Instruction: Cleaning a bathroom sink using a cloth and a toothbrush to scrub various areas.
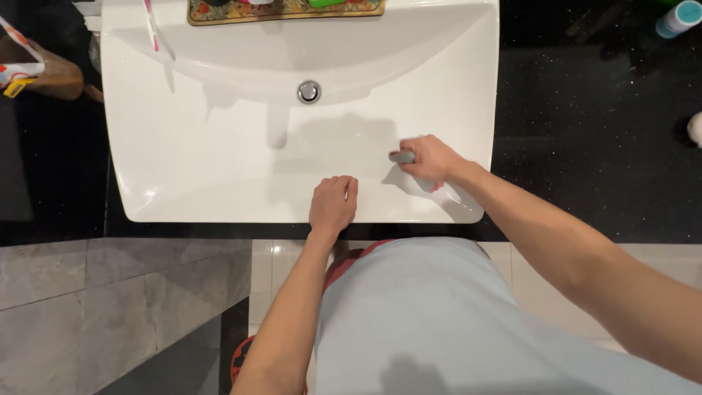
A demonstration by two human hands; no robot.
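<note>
A small grey pad (403, 157) sits in the right hand (431, 159), on the inside slope of the white sink (219, 161), near the front right corner. The fingers of this hand are curled tight around the pad, and only its left end sticks out. The hand presses down on the sink wall. Its arm comes in from the lower right, stretched out and a little bent, with the wrist just over the sink's front edge.

The left hand (333, 205) holds nothing. It rests on the front rim of the sink, near the middle, with the fingers bent into a loose fist and the knuckles up. Its arm runs almost straight up from the bottom of the view, beside a light blue shirt (424, 322).

The two hands are near each other but do not touch.

Further up the sink is a round metal drain (308, 91). At the back edge lies a flowery tray (285, 10). A dark counter (592, 146) lies on both sides of the sink. A teal-topped bottle (678, 17) lies at the far right corner.
</note>
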